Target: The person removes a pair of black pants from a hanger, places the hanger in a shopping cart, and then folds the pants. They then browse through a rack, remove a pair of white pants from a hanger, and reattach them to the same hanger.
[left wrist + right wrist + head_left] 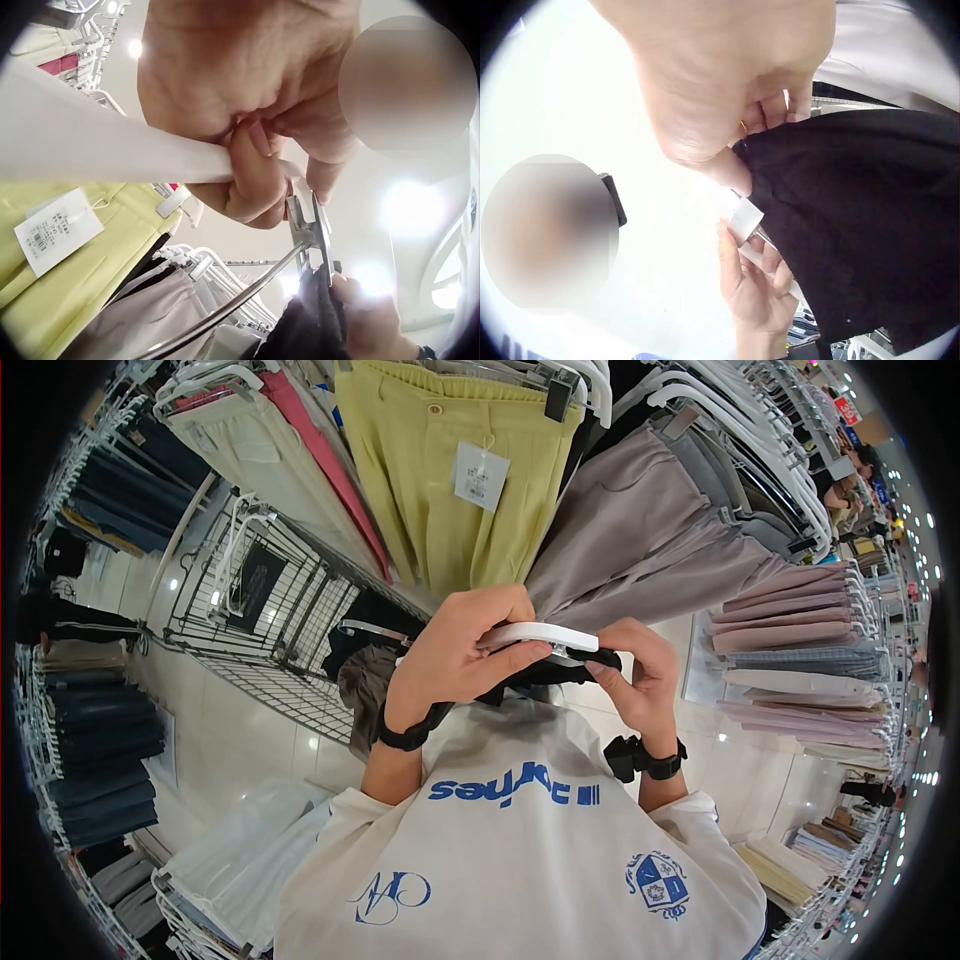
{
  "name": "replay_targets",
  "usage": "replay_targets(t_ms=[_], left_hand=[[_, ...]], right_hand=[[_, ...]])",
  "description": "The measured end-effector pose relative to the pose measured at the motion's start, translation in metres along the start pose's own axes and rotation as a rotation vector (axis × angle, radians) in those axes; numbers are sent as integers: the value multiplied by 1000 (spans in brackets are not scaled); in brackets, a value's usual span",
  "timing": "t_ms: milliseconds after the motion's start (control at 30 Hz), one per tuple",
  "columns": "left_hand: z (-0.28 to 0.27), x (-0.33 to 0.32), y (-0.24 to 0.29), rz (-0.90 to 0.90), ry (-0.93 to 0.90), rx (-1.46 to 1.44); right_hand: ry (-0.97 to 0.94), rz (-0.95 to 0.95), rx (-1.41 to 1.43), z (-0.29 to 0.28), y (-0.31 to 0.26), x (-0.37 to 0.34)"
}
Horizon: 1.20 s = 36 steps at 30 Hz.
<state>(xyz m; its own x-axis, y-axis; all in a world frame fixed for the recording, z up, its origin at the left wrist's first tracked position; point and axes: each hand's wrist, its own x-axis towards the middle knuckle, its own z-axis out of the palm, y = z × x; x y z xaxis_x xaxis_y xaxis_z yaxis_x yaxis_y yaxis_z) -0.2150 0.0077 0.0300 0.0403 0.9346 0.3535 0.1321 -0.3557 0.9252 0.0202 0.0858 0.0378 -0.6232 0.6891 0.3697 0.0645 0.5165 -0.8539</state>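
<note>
In front of the chest, my left hand (pixel 455 650) grips a white clip hanger (pixel 540 634), its fingers curled round the bar. The left wrist view shows the hanger's metal clip (pixel 309 232) beside that hand's fingertips. My right hand (pixel 642 670) pinches the edge of a black garment (pixel 855 202) between thumb and fingers, close to the clip. Most of the garment hangs below the hands and is hidden in the head view. Just beyond the hands hang yellow-green trousers (pixel 470 480) with a white price tag (pixel 481 475).
A wire shopping cart (pixel 290 670) stands to the left, with a loose hanger (pixel 235 555) and dark clothes (pixel 370 685) in it. Grey-mauve trousers (pixel 650 520) hang to the right of the yellow-green ones. Racks of folded-over trousers (pixel 800 650) line both sides.
</note>
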Motion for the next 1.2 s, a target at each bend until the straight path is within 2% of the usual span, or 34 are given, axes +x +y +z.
replay_targets(t_ms=[300, 433, 733, 967, 1067, 1200], left_hand=[[5, 7, 1, -10, -10, -1], [9, 10, 0, -35, -80, 43], [15, 16, 4, -97, -90, 52], [16, 20, 7, -145, -88, 57], [24, 22, -3, -44, -122, 108], [27, 27, 5, -52, -93, 82]], right_hand=[[48, 124, 108, -7, 3, -4], [71, 95, 122, -5, 2, -5], [78, 82, 108, -6, 3, -5], [-53, 97, -67, -11, -4, 11], [-119, 93, -51, -8, -5, 14], [-212, 142, -106, -3, -18, 18]])
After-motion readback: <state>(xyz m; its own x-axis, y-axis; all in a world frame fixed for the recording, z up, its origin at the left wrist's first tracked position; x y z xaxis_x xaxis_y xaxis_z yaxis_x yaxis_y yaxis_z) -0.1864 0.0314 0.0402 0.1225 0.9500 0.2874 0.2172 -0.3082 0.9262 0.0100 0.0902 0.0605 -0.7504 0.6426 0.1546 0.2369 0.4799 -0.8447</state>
